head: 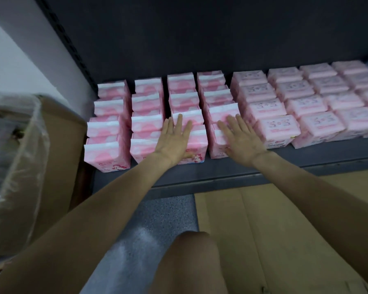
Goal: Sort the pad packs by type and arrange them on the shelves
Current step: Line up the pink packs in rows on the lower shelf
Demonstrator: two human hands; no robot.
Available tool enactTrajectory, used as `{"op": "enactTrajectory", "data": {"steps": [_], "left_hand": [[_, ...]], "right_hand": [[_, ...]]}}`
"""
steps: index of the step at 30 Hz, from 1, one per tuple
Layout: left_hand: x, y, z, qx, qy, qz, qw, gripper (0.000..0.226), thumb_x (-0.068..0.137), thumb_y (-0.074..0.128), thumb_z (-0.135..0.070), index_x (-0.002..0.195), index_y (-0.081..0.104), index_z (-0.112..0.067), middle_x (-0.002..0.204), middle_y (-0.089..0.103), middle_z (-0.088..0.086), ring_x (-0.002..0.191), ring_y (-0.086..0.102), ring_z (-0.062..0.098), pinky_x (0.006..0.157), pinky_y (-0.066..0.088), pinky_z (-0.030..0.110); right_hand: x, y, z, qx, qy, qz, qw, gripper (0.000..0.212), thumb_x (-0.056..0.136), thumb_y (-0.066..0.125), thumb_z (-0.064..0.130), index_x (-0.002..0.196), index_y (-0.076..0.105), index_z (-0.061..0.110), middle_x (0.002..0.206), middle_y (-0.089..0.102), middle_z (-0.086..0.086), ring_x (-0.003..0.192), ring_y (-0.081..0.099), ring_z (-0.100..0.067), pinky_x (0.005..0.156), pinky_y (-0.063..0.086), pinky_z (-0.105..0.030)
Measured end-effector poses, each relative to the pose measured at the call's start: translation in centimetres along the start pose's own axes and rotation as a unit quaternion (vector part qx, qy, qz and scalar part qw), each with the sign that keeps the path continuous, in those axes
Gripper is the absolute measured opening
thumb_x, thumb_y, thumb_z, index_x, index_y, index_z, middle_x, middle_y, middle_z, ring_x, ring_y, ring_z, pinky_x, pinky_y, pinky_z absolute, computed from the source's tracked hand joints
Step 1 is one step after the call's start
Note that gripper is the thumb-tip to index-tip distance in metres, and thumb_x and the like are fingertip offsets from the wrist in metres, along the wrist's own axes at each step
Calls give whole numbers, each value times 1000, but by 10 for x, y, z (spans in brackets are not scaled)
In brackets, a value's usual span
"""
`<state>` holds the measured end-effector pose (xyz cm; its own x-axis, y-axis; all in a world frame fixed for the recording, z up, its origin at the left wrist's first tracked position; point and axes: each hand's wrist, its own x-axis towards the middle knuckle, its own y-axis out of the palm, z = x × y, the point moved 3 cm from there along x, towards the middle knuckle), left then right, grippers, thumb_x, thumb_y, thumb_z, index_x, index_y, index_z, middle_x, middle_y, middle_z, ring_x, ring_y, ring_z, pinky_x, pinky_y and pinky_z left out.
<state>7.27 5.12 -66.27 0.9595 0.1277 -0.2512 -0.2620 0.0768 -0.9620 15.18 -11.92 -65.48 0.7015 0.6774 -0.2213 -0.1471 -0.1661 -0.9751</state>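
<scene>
The dark shelf (263, 164) carries upright pink packs (146, 124) in columns running front to back. Your left hand (174, 139) and right hand (240, 141) lie flat, fingers straight, each pressing one column's front packs, so any push runs straight back.

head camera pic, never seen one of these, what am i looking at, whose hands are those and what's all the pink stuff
There is no robot here. A person wears a wide-angle camera on the head, so you look forward and down along their bare arms.

Both hands lie flat with straight fingers. The left hand presses on the front pack of one row, and the right hand on the front pack of the next row. Neither grips anything.

The pink things are pad packs on a dark shelf, in two kinds: upright packs with white tops on the left, and flatter printed packs on the right.

Beside the shelf on the left stands a cardboard box with a clear plastic liner. Flattened cardboard lies on the floor.
</scene>
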Motion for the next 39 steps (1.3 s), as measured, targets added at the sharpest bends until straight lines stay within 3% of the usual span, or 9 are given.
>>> {"op": "enactTrajectory", "data": {"steps": [6,11,14,19,23,28,30,34,39], "left_hand": [[-5,-11,4,-66,14,-30,997,102,82,39,-77,153,-3,-18,159,0,16,146,-9,35,118,-5,49],[-49,-49,27,-258,-3,-180,949,60,94,47,-51,144,37,-20,145,43,4,134,34,25,108,26,37],[-70,-58,45,-298,-2,-197,934,42,95,52,-38,132,51,-19,131,57,-1,123,46,23,99,34,34],[-64,-58,59,-285,-19,-240,928,33,94,53,-31,125,58,-20,121,64,-5,118,52,22,95,34,31],[-46,-59,42,-272,-20,-291,917,33,91,57,-32,122,60,-21,119,63,-7,118,49,19,95,32,31],[-23,-69,22,-240,-27,-329,913,39,90,56,-35,127,56,-22,125,61,-5,121,47,20,103,29,35],[-15,-63,8,-221,-28,-289,931,53,90,54,-46,137,47,-23,139,51,-2,131,40,19,111,23,37],[-5,-39,-19,-142,36,-106,983,113,72,50,-80,154,0,-20,161,-2,-3,147,-6,11,119,-5,42],[6,-9,-18,-8,7,-28,1000,131,67,61,-77,149,-16,-11,159,-17,8,146,-16,21,117,-15,44]], "right_hand": [[-28,-32,-3,-35,-26,-19,999,69,95,48,35,152,11,21,160,5,-3,147,-1,-22,117,1,-49],[-61,-94,-14,-68,-101,-118,986,46,83,69,20,127,57,12,121,62,-15,122,48,-38,105,30,-57],[-70,-123,-22,-50,-116,-197,972,31,82,61,19,109,67,8,94,68,-15,100,60,-39,91,44,-50],[-31,-117,-14,74,-86,-217,970,30,88,53,21,113,64,8,100,69,-12,98,60,-36,87,46,-44],[9,-77,-14,144,-86,-251,953,29,92,58,19,120,61,12,119,64,-6,106,57,-27,83,44,-33],[36,-41,-26,198,-65,-275,938,33,93,56,23,126,57,17,130,56,-4,120,48,-24,91,45,-35],[35,-26,-38,234,-46,-265,934,39,94,56,27,132,53,19,141,45,-6,131,40,-24,99,42,-38],[33,-10,-41,363,1,-141,921,59,93,50,48,146,30,33,158,15,-2,142,22,-16,113,25,-35],[37,5,-31,442,54,-79,892,73,91,53,51,151,15,35,160,-6,-4,132,38,-16,112,24,-36]]}}
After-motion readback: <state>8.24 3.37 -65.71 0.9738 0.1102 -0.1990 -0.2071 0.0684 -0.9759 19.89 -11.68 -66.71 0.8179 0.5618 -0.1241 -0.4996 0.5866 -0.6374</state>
